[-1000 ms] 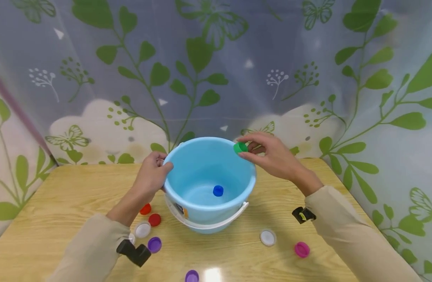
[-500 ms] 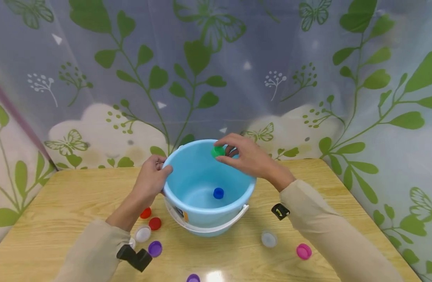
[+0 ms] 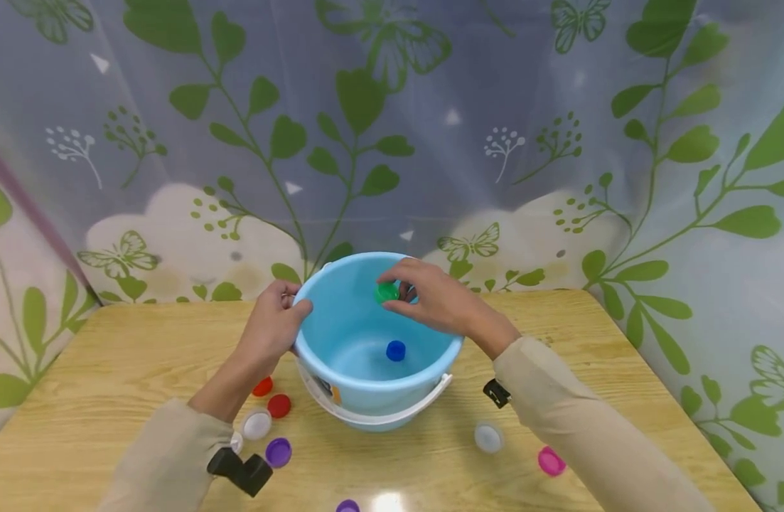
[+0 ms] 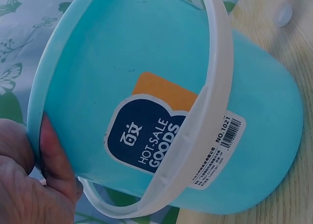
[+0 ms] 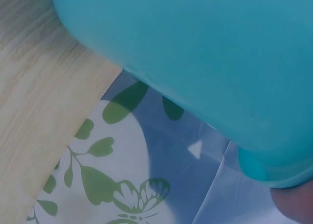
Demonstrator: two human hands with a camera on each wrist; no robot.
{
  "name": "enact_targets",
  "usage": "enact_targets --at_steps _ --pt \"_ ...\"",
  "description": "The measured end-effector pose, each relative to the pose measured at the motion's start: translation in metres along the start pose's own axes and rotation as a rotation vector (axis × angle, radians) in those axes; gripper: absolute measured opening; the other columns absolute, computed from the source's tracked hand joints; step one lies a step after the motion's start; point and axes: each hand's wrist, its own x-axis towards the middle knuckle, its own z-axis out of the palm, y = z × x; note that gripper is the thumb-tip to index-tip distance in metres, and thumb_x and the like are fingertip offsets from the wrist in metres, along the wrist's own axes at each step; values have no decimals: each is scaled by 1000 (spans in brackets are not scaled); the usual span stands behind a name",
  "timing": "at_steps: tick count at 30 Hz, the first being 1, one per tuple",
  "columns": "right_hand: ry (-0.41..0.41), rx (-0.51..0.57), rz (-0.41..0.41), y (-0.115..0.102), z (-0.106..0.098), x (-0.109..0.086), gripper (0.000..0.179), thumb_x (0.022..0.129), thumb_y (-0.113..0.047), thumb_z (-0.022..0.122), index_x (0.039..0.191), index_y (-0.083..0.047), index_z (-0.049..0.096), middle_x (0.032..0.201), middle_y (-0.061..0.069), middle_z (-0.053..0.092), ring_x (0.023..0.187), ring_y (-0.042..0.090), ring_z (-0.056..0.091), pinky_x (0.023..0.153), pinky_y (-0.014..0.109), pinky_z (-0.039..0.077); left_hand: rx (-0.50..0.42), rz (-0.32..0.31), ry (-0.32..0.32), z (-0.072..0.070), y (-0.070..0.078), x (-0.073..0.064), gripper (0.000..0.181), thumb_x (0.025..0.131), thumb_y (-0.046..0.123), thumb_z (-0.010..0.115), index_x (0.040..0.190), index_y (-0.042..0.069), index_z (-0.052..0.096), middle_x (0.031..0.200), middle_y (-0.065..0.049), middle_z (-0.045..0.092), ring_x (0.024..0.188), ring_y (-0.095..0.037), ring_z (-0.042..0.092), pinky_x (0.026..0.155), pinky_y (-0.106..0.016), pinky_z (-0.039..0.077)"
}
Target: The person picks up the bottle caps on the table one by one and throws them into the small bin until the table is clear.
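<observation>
A light blue bucket stands on the table, its mouth tipped toward me in the head view. My left hand grips the left side of its rim, thumb over the edge. My right hand pinches a green bottle cap between thumb and fingers, inside the bucket's mouth. On the bucket's floor lies a blue cap. The white handle hangs down the front. In the left wrist view a printed label shows on the bucket's side. The right wrist view shows mostly the bucket's outer wall; the green cap is hidden there.
Left of the bucket lie red caps, a white cap and a purple cap. Another purple cap is at the front edge of view. A whitish cap and a pink cap lie to the right. A patterned curtain hangs behind.
My right hand has moved left and a little down with the green cap, from the bucket's right rim into its mouth. The left hand keeps its grip on the rim.
</observation>
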Motion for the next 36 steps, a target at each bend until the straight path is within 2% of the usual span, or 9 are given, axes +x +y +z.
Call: enact_targets --at_steps 13,21,36 --pt "-108 -115 39 -3 2 1 35 90 -23 68 122 -12 62 109 -2 58 87 9 54 74 25 48 14 -7 -1 -2 0 -1 33 96 9 47 123 -8 40 101 -24 54 71 -31 63 50 -31 54" --pt "-139 -155 61 -5 1 1 34 90 -26 68 121 -14 63 113 -3 59 90 8 57 78 26 49 21 -3 -4 -1 -1 1 32 96 10 47 122 -8 41 100 -24 55 70 -31 62 49 -31 54" --pt "-149 -135 51 -4 0 1 43 89 -38 67 125 -15 61 118 -3 60 95 8 57 79 27 49 19 -8 -6 0 -3 0 33 96 10 47 124 -7 40 102 -24 55 74 -35 63 50 -31 54"
